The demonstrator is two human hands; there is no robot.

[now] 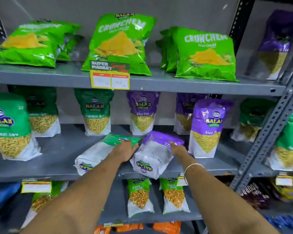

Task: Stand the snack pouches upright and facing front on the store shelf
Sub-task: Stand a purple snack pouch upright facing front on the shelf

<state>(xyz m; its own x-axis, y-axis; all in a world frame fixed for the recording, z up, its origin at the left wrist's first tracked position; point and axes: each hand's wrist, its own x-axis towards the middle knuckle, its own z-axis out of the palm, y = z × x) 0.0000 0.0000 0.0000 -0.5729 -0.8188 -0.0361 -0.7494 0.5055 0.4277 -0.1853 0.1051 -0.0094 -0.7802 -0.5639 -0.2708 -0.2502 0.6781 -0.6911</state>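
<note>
Two snack pouches lie flat on the middle shelf [57, 159], bottoms toward me. The green-topped pouch [95, 155] lies left of the purple-topped pouch [153, 157]. My left hand [124, 150] rests on the green pouch's upper part, fingers spread over it. My right hand [178, 149] grips the purple pouch at its top right edge, and that pouch is tilted, its base jutting over the shelf's front lip. Other green and purple pouches stand upright around them, among them a purple Aloo Sev pouch [207, 129] just right of my right hand.
Green Crunchem bags [205, 54] fill the top shelf behind a yellow price tag [110, 80]. The lower shelf holds smaller upright pouches [139, 196]. A perforated grey upright [267, 130] slants down the right side, with more pouches beyond it.
</note>
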